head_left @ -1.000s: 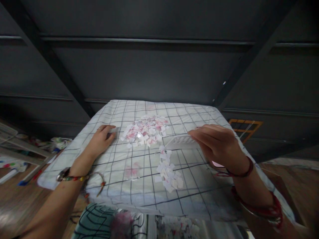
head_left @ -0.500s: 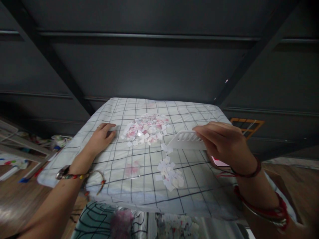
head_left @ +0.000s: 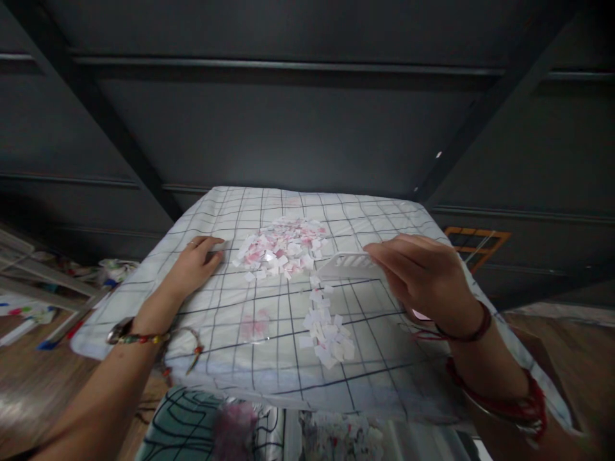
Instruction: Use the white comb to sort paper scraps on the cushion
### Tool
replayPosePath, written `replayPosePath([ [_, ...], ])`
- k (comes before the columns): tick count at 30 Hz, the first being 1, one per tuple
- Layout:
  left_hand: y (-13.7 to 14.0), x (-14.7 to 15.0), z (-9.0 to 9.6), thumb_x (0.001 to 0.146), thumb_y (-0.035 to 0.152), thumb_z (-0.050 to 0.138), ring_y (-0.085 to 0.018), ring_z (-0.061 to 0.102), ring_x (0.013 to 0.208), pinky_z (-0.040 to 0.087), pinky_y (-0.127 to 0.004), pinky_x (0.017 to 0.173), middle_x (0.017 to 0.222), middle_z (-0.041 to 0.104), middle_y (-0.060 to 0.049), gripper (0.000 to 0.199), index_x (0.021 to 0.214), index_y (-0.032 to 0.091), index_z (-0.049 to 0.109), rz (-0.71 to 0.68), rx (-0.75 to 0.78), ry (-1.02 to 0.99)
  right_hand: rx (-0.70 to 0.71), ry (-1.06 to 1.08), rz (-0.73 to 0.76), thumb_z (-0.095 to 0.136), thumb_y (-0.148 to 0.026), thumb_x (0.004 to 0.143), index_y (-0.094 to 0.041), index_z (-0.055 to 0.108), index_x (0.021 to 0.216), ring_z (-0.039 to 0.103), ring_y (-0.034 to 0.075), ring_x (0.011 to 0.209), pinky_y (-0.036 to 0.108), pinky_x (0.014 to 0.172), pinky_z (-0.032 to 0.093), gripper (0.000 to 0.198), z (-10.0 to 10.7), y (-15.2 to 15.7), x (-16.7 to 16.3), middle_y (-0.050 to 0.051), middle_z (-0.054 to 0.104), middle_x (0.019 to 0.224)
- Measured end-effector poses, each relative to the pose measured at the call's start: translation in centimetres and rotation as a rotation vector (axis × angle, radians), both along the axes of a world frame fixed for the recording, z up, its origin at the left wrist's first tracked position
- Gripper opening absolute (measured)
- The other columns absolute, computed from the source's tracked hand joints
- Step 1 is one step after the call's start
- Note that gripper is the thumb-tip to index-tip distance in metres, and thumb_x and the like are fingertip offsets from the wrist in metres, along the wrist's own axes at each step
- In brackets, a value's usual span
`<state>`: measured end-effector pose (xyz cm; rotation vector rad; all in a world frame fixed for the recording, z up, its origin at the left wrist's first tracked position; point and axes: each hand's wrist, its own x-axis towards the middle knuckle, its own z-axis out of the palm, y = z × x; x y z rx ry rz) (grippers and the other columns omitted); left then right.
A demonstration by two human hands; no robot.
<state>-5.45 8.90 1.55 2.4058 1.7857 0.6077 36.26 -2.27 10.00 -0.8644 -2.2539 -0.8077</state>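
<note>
In my right hand (head_left: 423, 275) is a flat white slotted spatula (head_left: 350, 265), gripped between closed fingers on the right of the table. Its blade points left, and the tip is at the near right edge of a large heap of white and pink paper scraps (head_left: 283, 246). A smaller pile of white paper scraps (head_left: 329, 336) lies nearer to me, with a few pieces trailing between the two. My left hand (head_left: 196, 264) rests on the checked cloth left of the large heap, thumb and fingers apart, holding nothing.
A white cloth with dark grid lines (head_left: 384, 218) covers the table. A clear packet with pink print (head_left: 255, 325) lies at its middle. Dark panels (head_left: 288, 128) stand behind. A container of scraps (head_left: 341, 435) is below the near edge. A phone-like object (head_left: 420, 315) is partly hidden under my right wrist.
My right hand has shifted slightly left and away from me with the spatula. A few white scraps now lie strung out between the heap and the pile. The left hand has stayed put.
</note>
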Motion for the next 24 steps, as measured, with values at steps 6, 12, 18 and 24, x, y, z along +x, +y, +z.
replayPosePath([
  [6,0.01,0.00,0.03,0.092,0.052,0.044,-0.033,0.062,0.121,0.049,-0.049,0.113,0.126,0.068,-0.015,0.051,0.120,0.018,0.068,0.009,-0.006,-0.013,-0.021,-0.048,0.022,0.051,-0.007,0.095,-0.019,0.069,0.092,0.054,0.015,0.060,0.031,0.057,0.041,0.022,-0.01,-0.13,-0.13,-0.001,0.066,0.068],
  [12,0.03,-0.02,0.11,0.091,0.054,0.044,-0.032,0.062,0.120,0.050,-0.049,0.112,0.123,0.067,-0.014,0.050,0.118,0.019,0.069,0.006,-0.009,-0.012,-0.010,0.024,0.047,0.054,-0.004,0.091,-0.020,0.070,0.095,0.058,0.015,0.061,0.031,0.057,0.044,0.023,0.17,-0.23,0.07,-0.001,0.069,0.071],
  [18,-0.01,-0.07,-0.05,0.091,0.048,0.045,-0.032,0.062,0.119,0.051,-0.049,0.111,0.124,0.068,-0.014,0.046,0.119,0.020,0.069,0.004,0.010,-0.016,-0.049,0.030,0.110,0.056,-0.005,0.092,-0.021,0.071,0.098,0.059,0.015,0.062,0.031,0.058,0.046,0.023,0.27,-0.45,-0.36,-0.001,0.070,0.073],
  [24,-0.10,-0.01,-0.02,0.092,0.051,0.044,-0.032,0.063,0.119,0.051,-0.048,0.111,0.124,0.067,-0.014,0.048,0.118,0.019,0.069,0.004,0.010,-0.016,0.012,0.006,0.056,0.054,0.000,0.088,-0.020,0.070,0.102,0.057,0.015,0.063,0.031,0.058,0.045,0.029,-0.10,-0.31,-0.72,-0.001,0.071,0.075],
])
